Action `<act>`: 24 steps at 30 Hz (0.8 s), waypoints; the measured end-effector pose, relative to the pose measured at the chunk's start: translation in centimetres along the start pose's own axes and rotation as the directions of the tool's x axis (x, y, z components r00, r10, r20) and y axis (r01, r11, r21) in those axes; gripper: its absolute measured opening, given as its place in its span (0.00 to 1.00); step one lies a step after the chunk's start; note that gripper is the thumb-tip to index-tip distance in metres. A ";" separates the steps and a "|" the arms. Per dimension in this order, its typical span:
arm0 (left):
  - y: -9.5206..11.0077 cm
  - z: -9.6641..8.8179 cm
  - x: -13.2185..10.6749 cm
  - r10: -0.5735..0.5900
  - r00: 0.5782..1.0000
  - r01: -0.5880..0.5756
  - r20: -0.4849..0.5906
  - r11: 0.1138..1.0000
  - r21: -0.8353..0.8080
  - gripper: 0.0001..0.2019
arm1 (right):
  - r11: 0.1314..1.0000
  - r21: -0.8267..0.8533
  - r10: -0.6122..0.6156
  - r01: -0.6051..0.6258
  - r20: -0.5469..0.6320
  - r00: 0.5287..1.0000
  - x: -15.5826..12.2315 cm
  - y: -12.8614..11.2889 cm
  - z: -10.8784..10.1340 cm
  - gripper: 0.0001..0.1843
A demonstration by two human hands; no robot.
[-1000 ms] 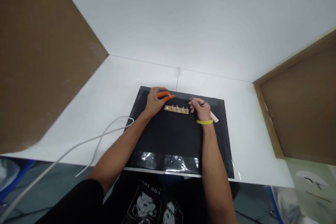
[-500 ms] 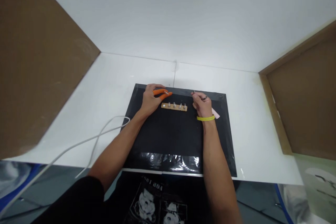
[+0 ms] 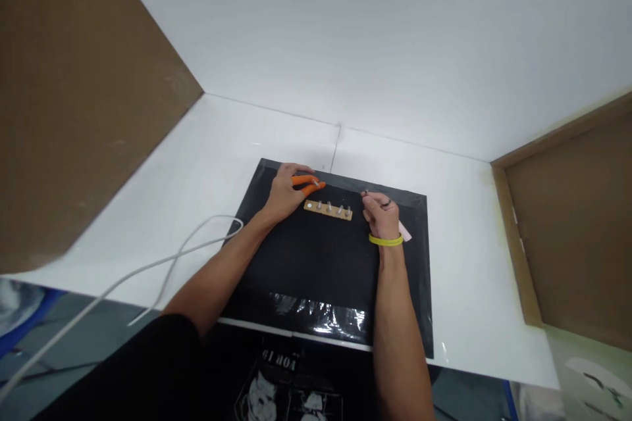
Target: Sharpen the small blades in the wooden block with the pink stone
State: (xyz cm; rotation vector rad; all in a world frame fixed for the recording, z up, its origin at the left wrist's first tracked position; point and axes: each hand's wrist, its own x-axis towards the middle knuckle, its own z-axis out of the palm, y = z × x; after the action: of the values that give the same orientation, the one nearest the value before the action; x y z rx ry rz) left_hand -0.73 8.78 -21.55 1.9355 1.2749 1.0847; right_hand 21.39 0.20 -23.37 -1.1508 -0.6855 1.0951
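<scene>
My left hand [image 3: 284, 195] is closed around orange-handled pliers [image 3: 307, 181], at the far left part of a black mat [image 3: 316, 263]. The two orange handles point right and stand apart, with a small silver piece between them. Just in front lies a narrow tan strip [image 3: 324, 210] with several upright metal bolts [image 3: 329, 207] in a row and a white dot at its left end. To the right of the strip, my right hand [image 3: 381, 214] pinches a small dark metal piece [image 3: 366, 193] between thumb and index finger; its exact kind is too small to tell.
A pink slip [image 3: 405, 231] lies partly hidden behind my right wrist. A white cable [image 3: 182, 253] loops over the white table [image 3: 469, 276] on the left. Brown panels [image 3: 99, 99] stand at both sides, a white wall [image 3: 345, 33] at the back.
The whole view has tilted, so the table sits at a slant. Both hands keep their grips and stay near the strip with hardly any movement of their own.
</scene>
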 end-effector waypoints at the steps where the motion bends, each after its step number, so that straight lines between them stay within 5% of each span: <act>1: 0.0 0.0 -0.1 0.001 1.000 -0.001 -0.001 1.000 -0.001 0.11 | 1.000 -0.001 -0.002 0.002 -0.002 1.000 -0.1 0.0 0.0 0.23; 11: -0.2 0.0 -0.3 -0.013 0.998 0.009 -0.060 0.998 -0.069 0.10 | 0.995 -0.066 -0.082 0.081 -0.018 0.996 -1.2 -1.0 0.3 0.28; 17: 3.0 -0.9 -0.8 0.000 0.980 -0.023 -0.200 0.994 -0.111 0.10 | 0.940 -0.108 -0.336 0.323 -0.142 0.931 -3.8 -6.2 1.8 0.26; 20: 6.7 -2.3 -3.1 0.037 0.982 -0.066 -0.186 0.986 -0.154 0.11 | 0.845 -0.280 -0.503 0.456 -0.129 0.854 -8.6 -10.1 2.9 0.17; 21: 8.0 -2.9 -4.2 0.058 0.989 -0.084 -0.139 0.978 -0.190 0.12 | 0.663 -0.543 -0.576 0.515 0.069 0.814 -10.4 -11.3 3.3 0.13; 24: 10.8 -4.8 -8.0 0.111 0.994 -0.111 -0.016 0.963 -0.244 0.08 | 0.464 -0.667 -0.538 0.583 0.311 0.784 -14.9 -14.3 3.8 0.10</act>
State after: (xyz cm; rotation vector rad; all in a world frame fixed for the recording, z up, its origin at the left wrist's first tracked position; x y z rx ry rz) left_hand -1.64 -2.58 -12.95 1.8356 0.9908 1.2374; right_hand 17.32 -12.56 -7.24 -1.4028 -1.5356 0.2246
